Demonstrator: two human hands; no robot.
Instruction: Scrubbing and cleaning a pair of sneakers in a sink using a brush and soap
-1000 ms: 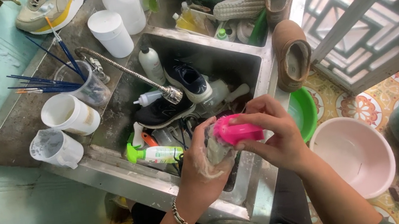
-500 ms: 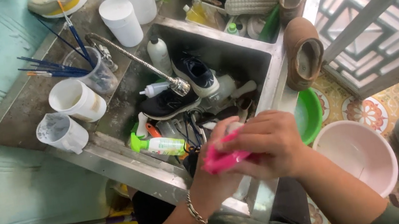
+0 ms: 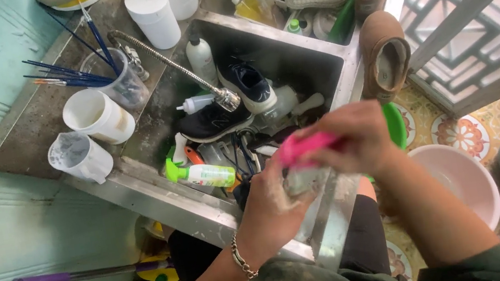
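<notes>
Over the near edge of the steel sink (image 3: 288,41), the right hand (image 3: 357,140) has its grip closed on a bright pink plastic brush (image 3: 301,147), pressed onto a small pale, soapy-looking item (image 3: 302,182) that the left hand (image 3: 271,207) clutches from below. The scrubbing looks mid-way: suds show, nothing rinsed. A black and navy sneaker (image 3: 227,104) lies in the basin under the flexible metal tap (image 3: 174,65), well apart from both hands.

A home wash corner: steel sink (image 3: 318,66) crammed with shoes (image 3: 248,87), plastic basins (image 3: 463,177) on patterned tiles (image 3: 456,131).
</notes>
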